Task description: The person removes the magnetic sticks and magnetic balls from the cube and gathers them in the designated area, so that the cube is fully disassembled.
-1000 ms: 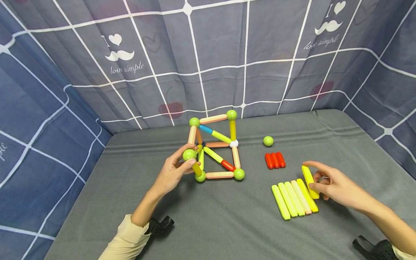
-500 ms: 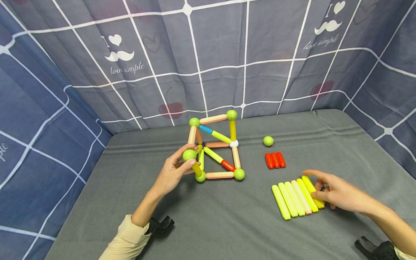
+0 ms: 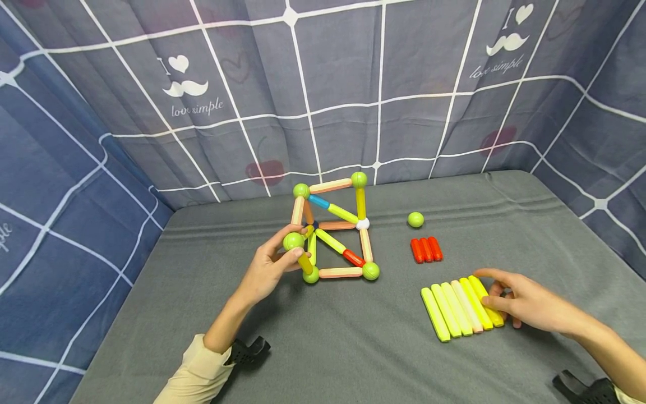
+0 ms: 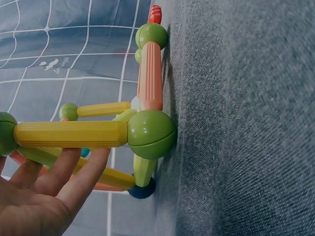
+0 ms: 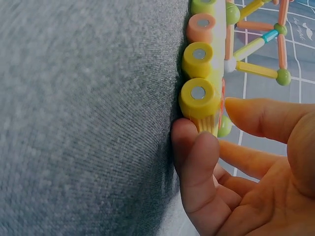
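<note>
My left hand (image 3: 267,272) holds a frame of magnetic sticks and balls at its near left top corner, thumb and fingers about a green ball (image 3: 294,242) and the yellow stick (image 4: 71,133) under it. In the left wrist view the fingers lie behind that stick; the thumb is hidden. To the right, my right hand (image 3: 525,297) is on the outermost yellow magnetic stick (image 5: 198,98), which lies flat at the end of a row. Its thumb is over the stick and the other fingers curl along the outer side.
Beside that stick lie another yellow stick (image 3: 476,304), a peach one (image 3: 467,307) and several yellow-green sticks (image 3: 435,314). Behind the row are three short red sticks (image 3: 426,249) and a loose green ball (image 3: 416,219). A checked curtain (image 3: 343,134) hangs behind the grey cloth.
The right hand has lowered the yellow stick from a tilt to flat against the row, moving slightly toward me; over the last half second it barely moves. The left hand keeps its place.
</note>
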### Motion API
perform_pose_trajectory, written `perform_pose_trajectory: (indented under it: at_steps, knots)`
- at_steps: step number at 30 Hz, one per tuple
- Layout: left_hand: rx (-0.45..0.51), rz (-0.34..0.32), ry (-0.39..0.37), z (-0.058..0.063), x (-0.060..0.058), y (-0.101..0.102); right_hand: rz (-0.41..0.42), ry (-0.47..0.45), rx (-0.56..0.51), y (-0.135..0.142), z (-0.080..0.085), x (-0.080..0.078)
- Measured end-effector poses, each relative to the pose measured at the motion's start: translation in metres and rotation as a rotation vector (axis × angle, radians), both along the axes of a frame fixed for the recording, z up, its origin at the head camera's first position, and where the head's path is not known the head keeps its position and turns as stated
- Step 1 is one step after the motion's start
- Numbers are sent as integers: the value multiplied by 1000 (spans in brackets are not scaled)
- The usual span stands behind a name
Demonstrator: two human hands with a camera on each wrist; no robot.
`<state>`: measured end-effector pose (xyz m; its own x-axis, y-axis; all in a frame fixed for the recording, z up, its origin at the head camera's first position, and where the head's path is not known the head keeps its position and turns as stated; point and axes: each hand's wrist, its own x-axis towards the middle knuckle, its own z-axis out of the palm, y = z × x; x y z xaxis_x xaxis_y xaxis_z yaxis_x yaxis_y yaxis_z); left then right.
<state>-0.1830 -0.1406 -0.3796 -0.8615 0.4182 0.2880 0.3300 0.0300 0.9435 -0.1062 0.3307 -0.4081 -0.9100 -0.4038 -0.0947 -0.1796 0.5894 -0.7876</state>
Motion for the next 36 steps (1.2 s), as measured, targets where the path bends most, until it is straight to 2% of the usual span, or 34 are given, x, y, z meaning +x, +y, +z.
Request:
perform_pose_trajectory:
  at_steps: [9, 14, 17, 22, 28, 32, 36]
  knots:
    - [14, -4, -4, 0, 0, 0, -1, 57, 0, 1, -1, 0]
    - [9, 2, -1, 0, 0, 0, -110, 105, 135, -9, 10, -4]
    - [4, 3, -5, 1, 0, 0, -152, 127, 169, -20, 20, -9]
    - [15, -9, -19, 1, 1, 0, -95, 177, 102, -52, 33, -21]
    - [22, -2, -21, 0, 1, 0, 23, 201, 34, -109, 37, -38]
    - [15, 6, -15, 0, 3, 1, 101, 241, 86, -144, 34, -44]
    - [7, 12, -9, 0, 5, 3, 110, 306, 178, -166, 29, -50]
